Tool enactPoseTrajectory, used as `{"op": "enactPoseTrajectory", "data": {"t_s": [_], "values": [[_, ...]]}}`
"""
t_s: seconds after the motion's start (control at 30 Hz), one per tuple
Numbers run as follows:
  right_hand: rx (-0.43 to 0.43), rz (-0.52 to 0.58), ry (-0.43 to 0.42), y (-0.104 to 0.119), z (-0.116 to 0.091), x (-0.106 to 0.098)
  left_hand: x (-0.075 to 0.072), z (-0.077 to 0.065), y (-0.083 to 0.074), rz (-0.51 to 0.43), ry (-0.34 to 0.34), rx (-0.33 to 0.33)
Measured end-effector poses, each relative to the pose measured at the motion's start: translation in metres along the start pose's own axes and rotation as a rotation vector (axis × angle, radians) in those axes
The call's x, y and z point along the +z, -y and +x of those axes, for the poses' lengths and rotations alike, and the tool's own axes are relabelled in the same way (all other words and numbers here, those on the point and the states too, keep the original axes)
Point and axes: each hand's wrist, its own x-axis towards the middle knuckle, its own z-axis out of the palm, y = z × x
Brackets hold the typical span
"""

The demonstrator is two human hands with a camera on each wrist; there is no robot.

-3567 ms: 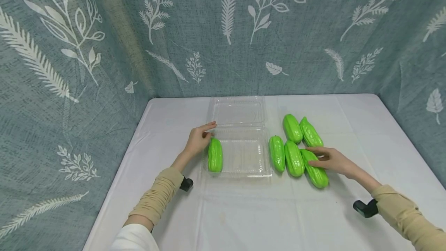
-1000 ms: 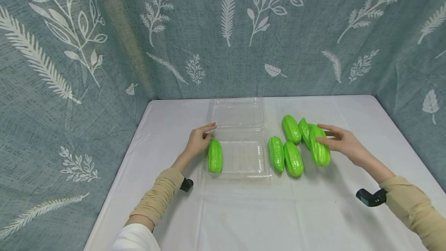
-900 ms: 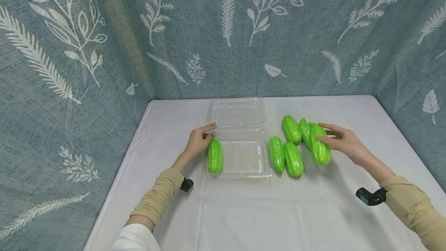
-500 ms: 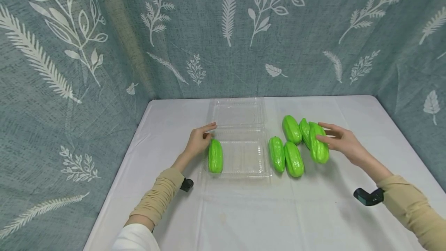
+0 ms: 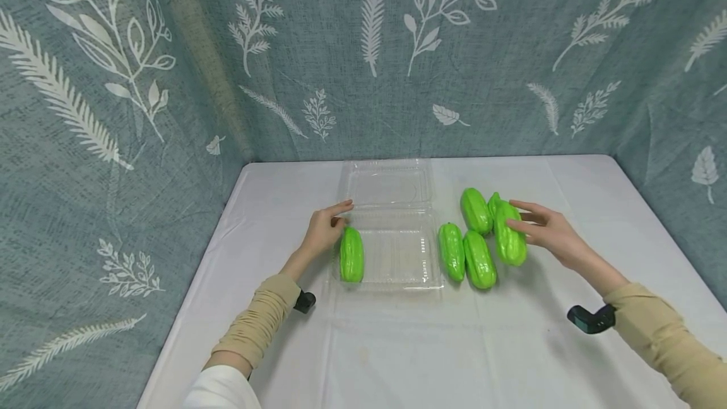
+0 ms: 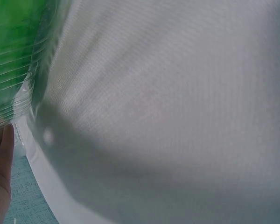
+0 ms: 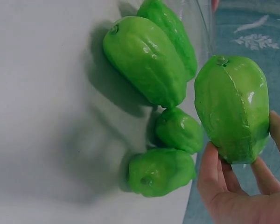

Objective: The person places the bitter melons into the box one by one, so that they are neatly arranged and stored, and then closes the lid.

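Observation:
My right hand (image 5: 548,231) holds a glossy green toy gourd (image 5: 510,237) between thumb and fingers, raised off the table. A seam runs down this gourd (image 7: 233,105) in the right wrist view. Below and beside it several similar gourds (image 7: 147,60) lie on the cloth. My left hand (image 5: 322,230) grips the back left corner of a clear plastic box (image 5: 392,283), its index finger along the hinge. One gourd (image 5: 351,255) lies lengthwise at the left inside the box. In the left wrist view, fingers (image 6: 3,156) touch the ridged box wall; the rest of the hand is out of frame.
The box's clear lid (image 5: 389,183) lies folded back flat behind it. Right of the box rest loose gourds (image 5: 451,252), close together. A white cloth (image 5: 397,352) covers the table. Patterned blue-green curtain (image 5: 335,36) hangs along the back and sides.
My right hand took a gourd from the front right of the group, lifted it and lately shifted it slightly left. The left hand and box stay in place.

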Motion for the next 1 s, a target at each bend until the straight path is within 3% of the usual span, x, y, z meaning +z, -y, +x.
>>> {"op": "enactPoseTrajectory", "data": {"t_s": [1.0], "values": [[-0.057, 0.077, 0.0, 0.03, 0.019, 0.035, -0.001, 0.0, -0.002, -0.011, 0.016, -0.019]]}}
